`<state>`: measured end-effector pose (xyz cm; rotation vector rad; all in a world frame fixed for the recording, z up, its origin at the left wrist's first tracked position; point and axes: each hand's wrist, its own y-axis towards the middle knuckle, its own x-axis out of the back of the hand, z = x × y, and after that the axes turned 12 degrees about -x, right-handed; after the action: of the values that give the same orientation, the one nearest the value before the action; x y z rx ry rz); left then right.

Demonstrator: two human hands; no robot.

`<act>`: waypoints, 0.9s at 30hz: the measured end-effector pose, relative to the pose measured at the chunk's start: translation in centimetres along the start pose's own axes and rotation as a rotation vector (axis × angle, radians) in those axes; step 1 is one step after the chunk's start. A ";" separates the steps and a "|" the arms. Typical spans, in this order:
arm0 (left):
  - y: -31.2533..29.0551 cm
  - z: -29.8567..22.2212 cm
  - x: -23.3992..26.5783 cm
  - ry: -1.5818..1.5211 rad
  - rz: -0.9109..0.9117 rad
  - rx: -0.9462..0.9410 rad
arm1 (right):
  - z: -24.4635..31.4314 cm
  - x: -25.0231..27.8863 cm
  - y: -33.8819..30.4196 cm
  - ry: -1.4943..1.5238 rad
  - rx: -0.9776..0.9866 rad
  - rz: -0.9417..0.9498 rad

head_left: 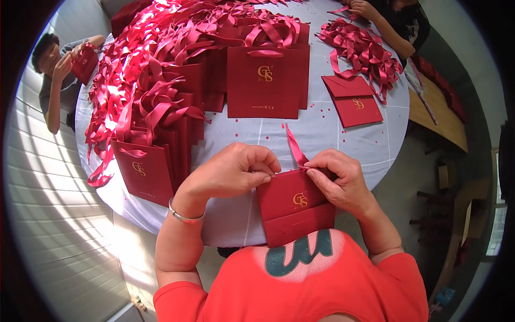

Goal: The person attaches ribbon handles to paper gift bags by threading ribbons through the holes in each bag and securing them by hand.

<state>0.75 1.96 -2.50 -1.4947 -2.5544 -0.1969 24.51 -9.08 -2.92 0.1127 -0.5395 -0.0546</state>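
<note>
panelled wall [59,231], left, sunlight [131,241] in bands; round table [370,150], white-clothed; wooden table [450,126], right; pale wall [477,48]

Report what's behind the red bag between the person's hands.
Beyond its top edge, a red ribbon extends from the right hand; white tablecloth with red specks shows too. The red bag hides whatever lies directly behind it.
</note>
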 end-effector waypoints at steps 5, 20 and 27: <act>0.1 -0.7 1.0 -0.239 0.099 0.267 | 0.3 0.2 -0.1 -0.012 0.000 -0.021; 0.6 0.4 0.1 -0.187 0.137 0.283 | 0.3 -1.3 0.7 -0.099 0.273 -0.042; 0.5 0.5 -0.1 -0.072 0.128 0.182 | 0.6 -3.1 0.8 -0.191 0.371 -0.010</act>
<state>1.20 2.20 -3.04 -1.6131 -2.4428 0.1064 21.57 -8.12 -3.91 0.4758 -0.7364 0.0255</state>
